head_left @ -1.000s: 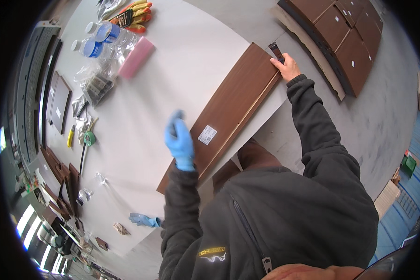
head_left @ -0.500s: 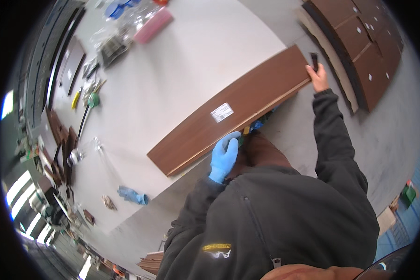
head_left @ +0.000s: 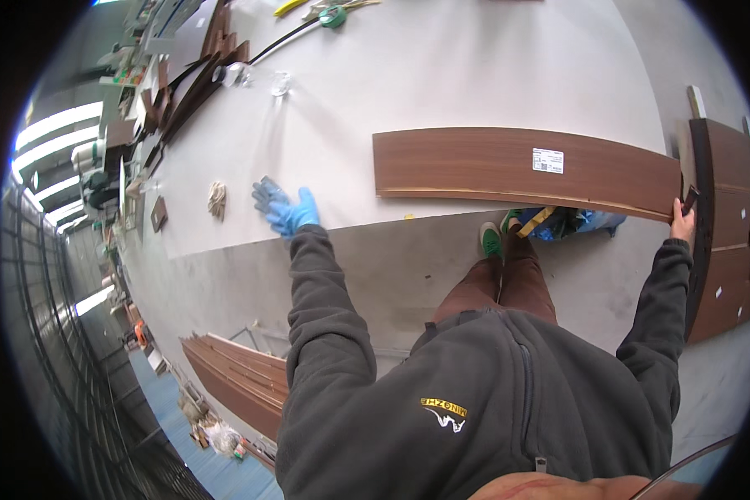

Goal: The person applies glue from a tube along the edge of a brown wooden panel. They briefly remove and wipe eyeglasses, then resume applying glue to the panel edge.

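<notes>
My left hand (head_left: 294,218), in a light blue glove, reaches over the table's near edge. It meets a loose grey-blue glove (head_left: 267,193) lying there; its thumb stands apart from the fingers, whose tips partly overlap that glove. A long brown wood-look board (head_left: 467,162) with a white label (head_left: 548,161) lies along the table edge on the right. At the board's right end is my bare right hand (head_left: 682,223), closed around a small dark tool (head_left: 691,197) whose kind I cannot make out. The hand's fingers are against the board's end.
The white table (head_left: 442,75) carries a crumpled pale glove (head_left: 217,201), a clear plastic item (head_left: 280,82) and a green tape roll (head_left: 332,17). Brown panels (head_left: 729,225) stand stacked at right. More brown boards (head_left: 237,379) lie lower left. A blue bag (head_left: 577,223) sits beneath the board.
My left hand has gone from beside the board to the loose glove. The view has turned, and the board now lies nearly level along the edge. My right hand keeps the dark tool at its end.
</notes>
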Available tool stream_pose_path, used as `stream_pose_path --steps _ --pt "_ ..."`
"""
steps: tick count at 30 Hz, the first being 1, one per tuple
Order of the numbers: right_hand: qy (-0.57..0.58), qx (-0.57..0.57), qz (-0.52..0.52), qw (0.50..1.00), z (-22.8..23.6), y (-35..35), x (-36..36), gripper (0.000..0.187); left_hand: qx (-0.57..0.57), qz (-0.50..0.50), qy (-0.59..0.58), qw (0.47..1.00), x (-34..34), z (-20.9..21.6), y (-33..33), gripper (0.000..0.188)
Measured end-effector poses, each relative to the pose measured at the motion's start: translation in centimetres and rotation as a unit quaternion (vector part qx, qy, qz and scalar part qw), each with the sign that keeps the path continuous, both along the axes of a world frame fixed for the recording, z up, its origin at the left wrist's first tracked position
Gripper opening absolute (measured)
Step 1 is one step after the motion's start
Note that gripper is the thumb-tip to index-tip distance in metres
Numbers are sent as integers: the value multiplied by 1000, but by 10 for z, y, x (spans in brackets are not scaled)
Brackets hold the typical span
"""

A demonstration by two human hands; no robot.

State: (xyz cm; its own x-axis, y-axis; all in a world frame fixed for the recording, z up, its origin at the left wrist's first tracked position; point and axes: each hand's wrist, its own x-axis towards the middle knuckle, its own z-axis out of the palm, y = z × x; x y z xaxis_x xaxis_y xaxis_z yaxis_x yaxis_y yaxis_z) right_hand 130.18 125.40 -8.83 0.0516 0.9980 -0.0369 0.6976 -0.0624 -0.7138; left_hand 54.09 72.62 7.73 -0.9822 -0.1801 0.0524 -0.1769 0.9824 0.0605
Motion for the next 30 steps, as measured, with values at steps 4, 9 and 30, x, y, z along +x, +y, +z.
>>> stream_pose_path --steps 4,9,30 --pt "-13 -13 -43 999 13 -8 -10 46 -319 -233 84 915 -33 -27 -28 117" --pt "-9 4 -33 999 30 -17 -25 44 -474 -154 18 867 -57 -42 -22 88" --pt "323 -140 87 932 97 -48 -39 26 188 -318 103 923 472 -97 318 85"
